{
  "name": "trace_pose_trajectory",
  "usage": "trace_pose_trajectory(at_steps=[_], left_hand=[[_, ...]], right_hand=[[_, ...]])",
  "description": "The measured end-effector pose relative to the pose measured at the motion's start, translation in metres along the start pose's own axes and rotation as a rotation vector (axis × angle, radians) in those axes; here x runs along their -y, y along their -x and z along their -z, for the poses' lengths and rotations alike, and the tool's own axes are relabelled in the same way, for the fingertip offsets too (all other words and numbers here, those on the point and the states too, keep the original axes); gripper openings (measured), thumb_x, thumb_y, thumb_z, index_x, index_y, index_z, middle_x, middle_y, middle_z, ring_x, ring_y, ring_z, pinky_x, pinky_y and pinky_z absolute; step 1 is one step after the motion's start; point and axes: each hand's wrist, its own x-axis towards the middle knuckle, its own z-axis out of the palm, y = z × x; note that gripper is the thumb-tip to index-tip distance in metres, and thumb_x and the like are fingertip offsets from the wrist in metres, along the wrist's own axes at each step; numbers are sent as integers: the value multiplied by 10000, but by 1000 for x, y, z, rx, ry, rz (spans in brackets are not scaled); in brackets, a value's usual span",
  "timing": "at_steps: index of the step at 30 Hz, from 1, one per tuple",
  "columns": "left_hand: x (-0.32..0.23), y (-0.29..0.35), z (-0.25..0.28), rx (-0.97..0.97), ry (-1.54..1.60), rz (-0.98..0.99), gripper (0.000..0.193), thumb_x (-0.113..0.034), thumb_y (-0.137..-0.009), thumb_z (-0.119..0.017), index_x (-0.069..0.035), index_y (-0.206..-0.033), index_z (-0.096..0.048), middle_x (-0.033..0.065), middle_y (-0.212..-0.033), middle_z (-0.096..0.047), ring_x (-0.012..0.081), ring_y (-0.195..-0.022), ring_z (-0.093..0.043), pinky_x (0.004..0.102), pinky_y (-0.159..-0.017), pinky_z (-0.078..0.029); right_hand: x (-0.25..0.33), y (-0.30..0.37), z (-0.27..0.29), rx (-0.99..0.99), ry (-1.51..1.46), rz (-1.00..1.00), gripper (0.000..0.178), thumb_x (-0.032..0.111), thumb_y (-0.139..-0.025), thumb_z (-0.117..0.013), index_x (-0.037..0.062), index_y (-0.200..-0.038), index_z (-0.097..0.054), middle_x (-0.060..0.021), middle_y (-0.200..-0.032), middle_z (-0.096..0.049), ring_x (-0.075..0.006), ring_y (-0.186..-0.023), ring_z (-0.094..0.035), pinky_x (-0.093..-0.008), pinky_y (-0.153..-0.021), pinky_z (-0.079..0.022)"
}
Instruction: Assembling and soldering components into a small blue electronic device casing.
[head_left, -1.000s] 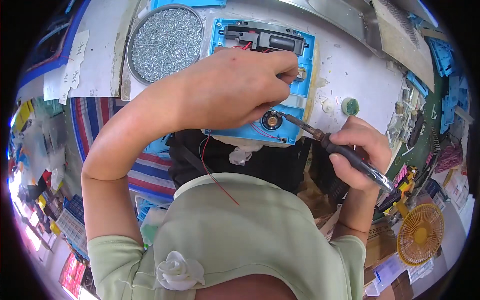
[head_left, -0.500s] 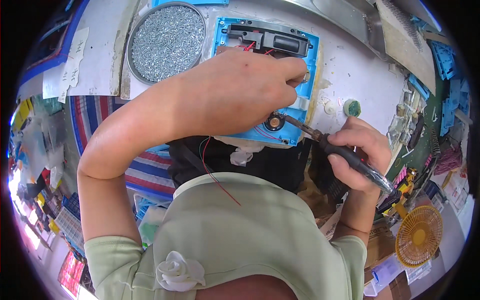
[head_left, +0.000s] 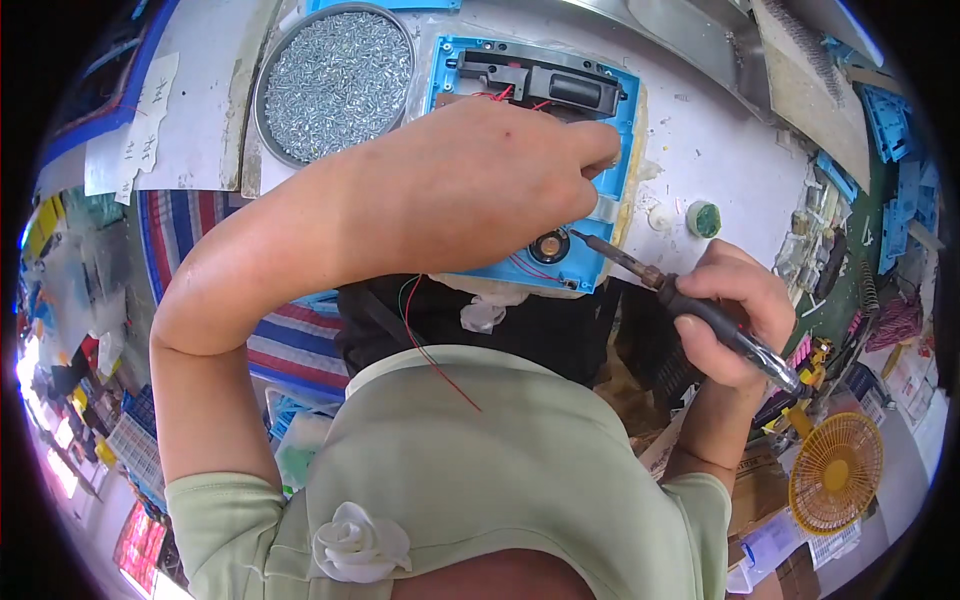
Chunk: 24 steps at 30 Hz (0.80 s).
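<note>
A soldering iron (head_left: 708, 312) with a black handle is gripped in my right hand (head_left: 745, 310). Its metal tip points left, just off the upper right edge of a small round black speaker (head_left: 550, 246). The speaker sits in a shallow blue plastic housing (head_left: 490, 272), with thin red wires beside it. Across this housing lies my left hand (head_left: 520, 180), its fingers curled down and closed. Whatever they hold is hidden beneath the hand. Beyond it, a black plastic part (head_left: 560, 88) with red wires occupies the housing's far side.
To the left of the housing stands a round metal tray (head_left: 262, 110) full of small screws. A small round container with green contents (head_left: 704, 218) is on the table at right. Loose red and green wires (head_left: 440, 368) hang over my lap. A yellow fan (head_left: 838, 474) stands lower right.
My right hand has shifted right with the soldering iron, and the tip has drawn back from the speaker's edge. My left hand has moved only slightly.
</note>
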Motion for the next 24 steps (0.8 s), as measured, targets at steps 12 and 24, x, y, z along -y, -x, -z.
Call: trace_pose_trajectory(at_steps=[12, 24], left_hand=[[11, 7, -6, -102, 125, -49, 158, -72, -761, -770, -58, -855, -644, 66, -1016, -607, 269, -852, -667, 393, -730, -541], [14, 11, -19, -231, 193, -94, 205, -63, -727, -800, -74, -886, -671, 54, -1009, -633, 277, -851, -660, 388, -702, -545]], right_hand=[[1, 20, 8, -81, -33, -61, 329, 97, -740, -773, -54, -1015, -674, -74, -704, -564, -163, -620, -481, -301, -565, -325], [-1, 21, 9, -87, -42, -69, 336, 96, -756, -755, -71, -1029, -653, -97, -761, -581, -162, -657, -483, -301, -588, -329]])
